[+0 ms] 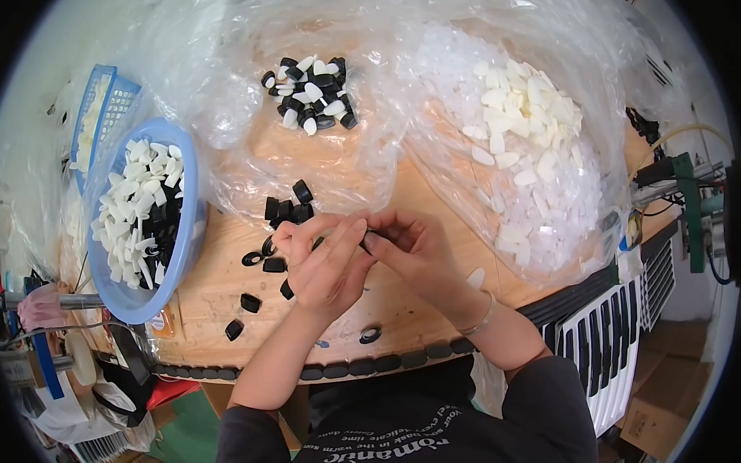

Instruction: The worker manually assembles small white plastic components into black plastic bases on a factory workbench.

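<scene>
Two bare hands meet over the middle of a pale wooden table (423, 323), their fingertips closed around a small black plastic piece (366, 242). That piece sits above the tabletop, between the left hand (327, 270) and the right hand (412, 250), nearly covered by fingers. Its visible dark sliver runs steeply, from upper left to slightly lower right; which way its face points, and how its full long axis lies, cannot be told. The right thumb and bent forefinger pinch it from the right. The left fingers, curled with their tips toward the right hand, press on it from the other side; the left thumb is hidden.

Several short black plastic rings (280, 210) lie loose just beyond and left of the left hand, some on edge, others flat with the opening upward. One separate black oval ring (370, 335) rests flat near the front edge, its long axis roughly crosswise. One white plastic oval (476, 278) lies beside the right wrist, leaning up and to the right.

Left of the hands stands a light-blue oval plastic basin (193, 197) holding white and black pieces, its long axis running away from the person.
</scene>
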Available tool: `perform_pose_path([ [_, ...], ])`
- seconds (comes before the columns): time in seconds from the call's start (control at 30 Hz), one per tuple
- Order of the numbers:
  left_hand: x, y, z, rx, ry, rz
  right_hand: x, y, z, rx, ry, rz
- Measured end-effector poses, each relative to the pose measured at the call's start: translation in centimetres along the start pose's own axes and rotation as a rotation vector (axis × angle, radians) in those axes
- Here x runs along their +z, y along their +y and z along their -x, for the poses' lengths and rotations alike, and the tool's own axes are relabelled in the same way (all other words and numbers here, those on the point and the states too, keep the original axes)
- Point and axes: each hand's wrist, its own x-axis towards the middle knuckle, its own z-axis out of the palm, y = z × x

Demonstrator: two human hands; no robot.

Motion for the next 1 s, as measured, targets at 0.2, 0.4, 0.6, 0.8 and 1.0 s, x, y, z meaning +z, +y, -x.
perform_pose_path([
  [0.2, 0.4, -0.2, 0.2, 0.002, 0.001, 0.013, -0.5, 0.6, -0.4, 0.004, 0.025, 0.038],
  [0.4, 0.4, -0.3, 0.3, -0.201, -0.007, 0.121, -1.2, 0.6, -1.5, 0.014, -0.085, -0.004],
  [0.6, 0.5, -0.7, 0.2, -0.297, 0.031, 0.135, -2.2, -0.9, -1.3, -0.065, -0.014, 0.148],
  [0.8, -0.9, -1.6, -0.8, -0.362, 0.195, 0.284, -10.7, -7.4, -1.6, -0.435, 0.621, 0.944],
  [1.0, -1.4, -1.2, -1.0, -0.379, 0.188, 0.309, -13.8, -7.9, -2.9, -0.223, 0.406, 1.439],
])
